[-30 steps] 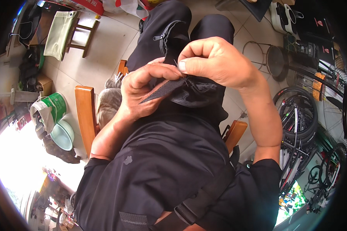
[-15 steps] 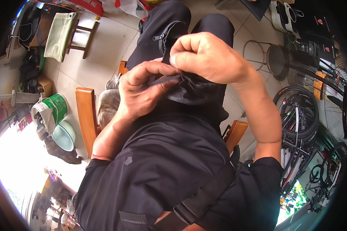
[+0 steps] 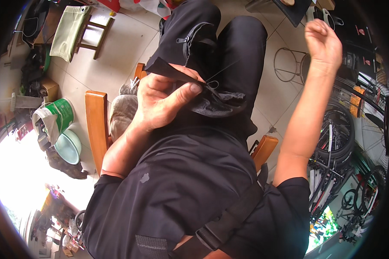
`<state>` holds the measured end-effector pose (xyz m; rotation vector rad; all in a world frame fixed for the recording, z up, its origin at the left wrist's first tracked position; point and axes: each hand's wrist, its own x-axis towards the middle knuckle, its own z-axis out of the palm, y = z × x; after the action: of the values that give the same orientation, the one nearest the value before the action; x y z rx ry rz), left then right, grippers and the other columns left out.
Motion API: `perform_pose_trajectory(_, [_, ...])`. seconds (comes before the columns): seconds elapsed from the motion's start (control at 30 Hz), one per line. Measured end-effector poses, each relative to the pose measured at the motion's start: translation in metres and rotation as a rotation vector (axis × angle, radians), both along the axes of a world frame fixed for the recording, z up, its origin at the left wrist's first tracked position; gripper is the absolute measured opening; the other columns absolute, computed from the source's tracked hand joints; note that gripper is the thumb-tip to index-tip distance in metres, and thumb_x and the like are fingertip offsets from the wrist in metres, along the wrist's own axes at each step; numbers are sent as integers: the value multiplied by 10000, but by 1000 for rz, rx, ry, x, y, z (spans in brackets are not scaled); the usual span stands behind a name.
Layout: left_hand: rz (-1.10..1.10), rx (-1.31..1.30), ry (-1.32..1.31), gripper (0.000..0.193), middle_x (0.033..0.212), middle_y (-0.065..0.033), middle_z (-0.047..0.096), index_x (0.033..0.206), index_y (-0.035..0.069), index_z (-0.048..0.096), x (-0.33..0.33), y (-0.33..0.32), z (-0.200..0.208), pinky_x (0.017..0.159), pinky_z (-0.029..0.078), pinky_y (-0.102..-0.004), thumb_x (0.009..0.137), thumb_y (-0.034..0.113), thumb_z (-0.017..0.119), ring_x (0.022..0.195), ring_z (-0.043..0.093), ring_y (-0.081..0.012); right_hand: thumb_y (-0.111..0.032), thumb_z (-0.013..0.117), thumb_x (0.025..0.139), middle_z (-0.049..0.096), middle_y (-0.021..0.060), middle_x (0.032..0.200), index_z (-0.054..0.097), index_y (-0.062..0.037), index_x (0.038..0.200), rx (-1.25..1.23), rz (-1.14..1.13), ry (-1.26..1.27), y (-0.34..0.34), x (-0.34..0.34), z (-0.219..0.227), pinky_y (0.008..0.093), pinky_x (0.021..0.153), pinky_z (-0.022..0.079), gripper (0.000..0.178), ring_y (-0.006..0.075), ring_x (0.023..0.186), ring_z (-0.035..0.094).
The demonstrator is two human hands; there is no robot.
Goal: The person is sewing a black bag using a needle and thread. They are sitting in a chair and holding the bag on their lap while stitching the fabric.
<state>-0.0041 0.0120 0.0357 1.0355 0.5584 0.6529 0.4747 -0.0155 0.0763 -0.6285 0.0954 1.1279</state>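
Note:
My left hand (image 3: 157, 103) pinches a piece of black cloth (image 3: 224, 103) over my lap, thumb on top and fingers underneath. A strip of the cloth sticks up beyond the fingers. A dark zipper with a metal pull (image 3: 186, 39) lies on my thigh just beyond. From the cloth beside my left thumb rises a thin dark thread (image 3: 215, 83), curled into a small loop with a line running up and right. Far out to the right, my right hand (image 3: 324, 43) is raised with its fingers closed together. What it holds, if anything, is too small to make out.
Wooden chair arms (image 3: 96, 129) flank me. To the left stand a green and white bucket (image 3: 65, 114), a pale basin (image 3: 68, 146) and a folding stool (image 3: 71, 34). On the right are a round wire frame (image 3: 285, 64) and a bicycle (image 3: 333, 146).
My right hand has moved from the cloth up and far to the right, fingers still closed. The thread loop now shows at the cloth. My left hand keeps its hold.

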Motion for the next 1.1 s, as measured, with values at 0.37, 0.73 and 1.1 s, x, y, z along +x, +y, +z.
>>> perform_pose_trajectory(0.37, [-26,-42,87,158,1076,-83,750,1145,-39,721,0,0,3,916,529,-290,1045,64,789,964,656,-122,-26,320,1155,379,53,712,401,-49,882,-79,-303,-285,-56,140,-17,517,872,520,286,207,640,419])
perform_pose_trajectory(0.73, [-131,-54,232,208,1136,-28,778,1235,5,742,-9,32,-19,1043,534,-306,1064,115,790,1082,694,-111,-128,630,1144,775,69,963,705,7,1283,-158,540,-1312,-14,-149,-23,294,835,608,208,132,917,751])
perform_pose_trajectory(1.1, [-293,-14,274,232,1071,21,740,1269,-5,727,-8,45,-23,918,519,-250,1153,188,672,986,628,-48,1,686,1078,749,90,1059,732,-31,1183,21,815,-1510,-21,-224,-25,320,888,576,119,201,959,729])
